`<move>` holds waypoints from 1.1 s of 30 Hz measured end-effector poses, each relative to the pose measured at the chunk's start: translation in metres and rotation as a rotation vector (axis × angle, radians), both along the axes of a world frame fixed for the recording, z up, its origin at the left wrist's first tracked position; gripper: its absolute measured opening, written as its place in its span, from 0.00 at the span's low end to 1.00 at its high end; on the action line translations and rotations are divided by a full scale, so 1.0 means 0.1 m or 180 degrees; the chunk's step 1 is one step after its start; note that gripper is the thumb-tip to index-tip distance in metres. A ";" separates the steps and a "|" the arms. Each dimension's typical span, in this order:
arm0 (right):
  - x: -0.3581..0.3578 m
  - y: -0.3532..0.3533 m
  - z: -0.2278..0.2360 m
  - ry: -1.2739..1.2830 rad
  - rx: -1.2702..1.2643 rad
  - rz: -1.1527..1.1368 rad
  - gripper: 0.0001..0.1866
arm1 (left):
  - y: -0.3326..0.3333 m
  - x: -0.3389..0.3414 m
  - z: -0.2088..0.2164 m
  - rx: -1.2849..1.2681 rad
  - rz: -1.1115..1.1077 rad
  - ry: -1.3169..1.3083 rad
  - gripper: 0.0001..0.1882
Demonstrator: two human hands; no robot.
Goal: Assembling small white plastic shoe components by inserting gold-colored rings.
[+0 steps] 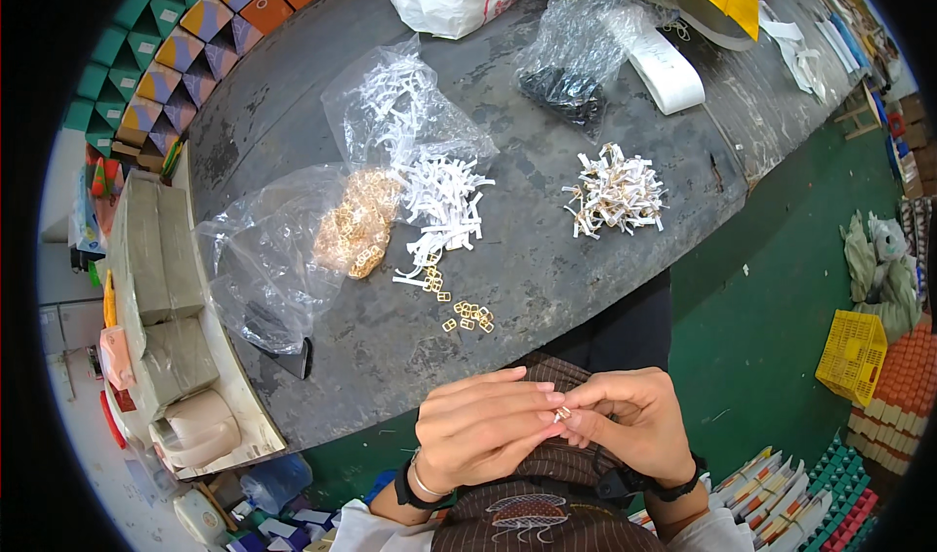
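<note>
Over my lap, just off the table's near edge, my two hands meet at the fingertips. Between them is a small gold buckle (561, 414) with a bit of white on it, mostly covered by fingers. My left hand (483, 430) pinches it from one side, its other fingers stretched out together. Thumb and forefinger of my right hand (630, 420) close on the other side. On the table lie several loose gold buckles (470, 316) and, farther back, white strips (441, 201) spilling from a clear bag (464, 127). A pile of white strips with gold buckles (617, 191) sits to the right.
A clear bag of gold buckles (359, 222) lies at the left of the dark table (527, 249). Behind are a white sack (444, 0), a plastic-wrapped dark bundle (566, 74) and a white roll (669, 74). A yellow crate (851, 357) stands on the green floor at right.
</note>
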State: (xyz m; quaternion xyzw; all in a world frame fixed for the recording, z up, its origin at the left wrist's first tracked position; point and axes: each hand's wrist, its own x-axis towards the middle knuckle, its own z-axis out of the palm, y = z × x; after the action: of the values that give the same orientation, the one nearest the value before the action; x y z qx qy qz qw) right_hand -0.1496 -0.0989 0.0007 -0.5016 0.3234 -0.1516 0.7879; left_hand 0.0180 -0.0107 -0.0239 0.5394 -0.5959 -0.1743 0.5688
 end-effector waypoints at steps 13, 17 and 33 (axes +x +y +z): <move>0.01 0.03 -0.17 -0.0345 0.0354 -0.0212 0.07 | -0.04 -0.11 0.26 0.1154 0.0100 0.0809 0.06; 0.03 0.05 -0.21 -0.0424 0.0232 -0.0469 0.06 | -0.07 -0.15 0.26 0.1141 0.0112 0.0805 0.05; -0.03 -0.01 0.13 0.0025 -0.1293 -0.0340 0.13 | -0.02 -0.21 -0.05 0.2058 -0.0125 0.3100 0.05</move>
State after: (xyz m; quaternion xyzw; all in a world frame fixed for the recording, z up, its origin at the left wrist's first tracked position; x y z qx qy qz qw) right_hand -0.1530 -0.0996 0.0140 -0.6329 0.3154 -0.2533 0.6602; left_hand -0.0028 -0.0129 -0.0289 0.5321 -0.1922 -0.5857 0.5804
